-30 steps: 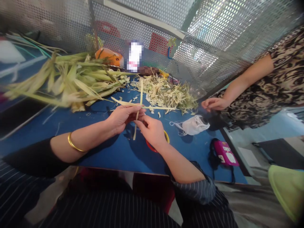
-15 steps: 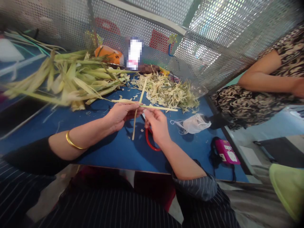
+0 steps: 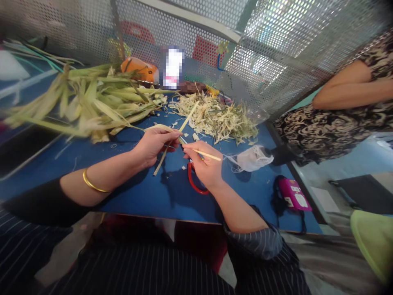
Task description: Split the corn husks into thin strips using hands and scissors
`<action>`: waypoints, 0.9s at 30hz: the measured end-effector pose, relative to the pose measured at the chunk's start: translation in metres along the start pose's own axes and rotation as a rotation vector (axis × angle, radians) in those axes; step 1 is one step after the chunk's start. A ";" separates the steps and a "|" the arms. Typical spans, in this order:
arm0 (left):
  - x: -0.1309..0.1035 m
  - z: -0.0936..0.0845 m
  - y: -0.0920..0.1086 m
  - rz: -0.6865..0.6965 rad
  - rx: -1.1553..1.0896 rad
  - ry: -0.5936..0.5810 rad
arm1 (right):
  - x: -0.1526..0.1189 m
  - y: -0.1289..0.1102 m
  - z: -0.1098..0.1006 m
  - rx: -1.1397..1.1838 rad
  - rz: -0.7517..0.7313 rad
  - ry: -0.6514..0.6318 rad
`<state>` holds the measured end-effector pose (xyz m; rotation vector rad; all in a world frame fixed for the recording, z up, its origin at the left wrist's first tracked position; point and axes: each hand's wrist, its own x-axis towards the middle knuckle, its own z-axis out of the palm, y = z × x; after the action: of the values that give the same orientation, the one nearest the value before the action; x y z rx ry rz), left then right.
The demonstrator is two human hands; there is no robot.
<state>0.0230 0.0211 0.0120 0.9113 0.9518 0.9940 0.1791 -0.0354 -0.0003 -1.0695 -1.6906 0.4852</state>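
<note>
My left hand (image 3: 155, 145) is closed in a pinch on crossed pale husk strips (image 3: 188, 116), one end slanting up to the right and another hanging below the fingers. Close beside it, my right hand (image 3: 205, 164) pinches a strip whose pale end (image 3: 207, 154) points right across the knuckles. Red-handled scissors (image 3: 194, 182) lie on the blue table (image 3: 138, 196), partly hidden under my right hand. Behind my hands is a heap of shredded husk (image 3: 215, 116). A pile of whole green husks (image 3: 92, 98) spreads to the left.
White thread (image 3: 253, 158) lies right of my hands, near a magenta box (image 3: 296, 194) with a black strap. An orange packet (image 3: 139, 69) and a blurred phone-like screen (image 3: 174, 67) stand at the back by the perforated metal panel. Another person's arm (image 3: 344, 88) shows at right.
The crossed strips have tilted clockwise. My right hand has turned, and its strip now slants down to the right instead of lying nearly level. The other person's arm has shifted slightly.
</note>
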 end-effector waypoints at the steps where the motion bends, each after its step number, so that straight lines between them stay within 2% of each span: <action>1: -0.001 -0.001 0.000 0.022 0.038 -0.011 | 0.000 -0.001 -0.002 -0.037 -0.033 -0.020; 4: -0.001 -0.003 0.003 0.059 0.079 -0.017 | 0.003 -0.003 -0.008 -0.076 -0.099 -0.154; 7: -0.001 -0.004 0.006 0.049 0.036 -0.018 | 0.010 -0.001 -0.014 0.053 0.015 -0.318; 8: -0.001 -0.004 0.007 0.040 0.031 -0.021 | 0.012 0.001 -0.016 0.131 0.102 -0.296; 12: -0.004 -0.002 0.005 0.007 0.112 -0.077 | 0.020 0.014 -0.019 0.449 0.485 0.004; 15: -0.008 0.001 0.001 -0.028 0.218 -0.141 | 0.020 0.018 -0.014 0.602 0.633 0.030; 21: -0.009 0.003 -0.001 -0.027 0.308 -0.140 | 0.016 0.019 -0.009 0.585 0.680 0.101; 23: -0.009 0.003 0.001 -0.011 0.343 -0.129 | 0.016 0.016 -0.014 0.443 0.676 0.039; 25: -0.010 0.002 0.003 0.015 0.388 -0.113 | 0.017 0.010 -0.022 0.217 0.595 0.002; 27: -0.011 0.002 0.003 0.047 0.440 -0.108 | 0.017 0.003 -0.030 0.019 0.438 0.094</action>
<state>0.0211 0.0115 0.0181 1.3456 1.0814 0.7754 0.2056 -0.0248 0.0187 -1.4325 -1.3658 0.7147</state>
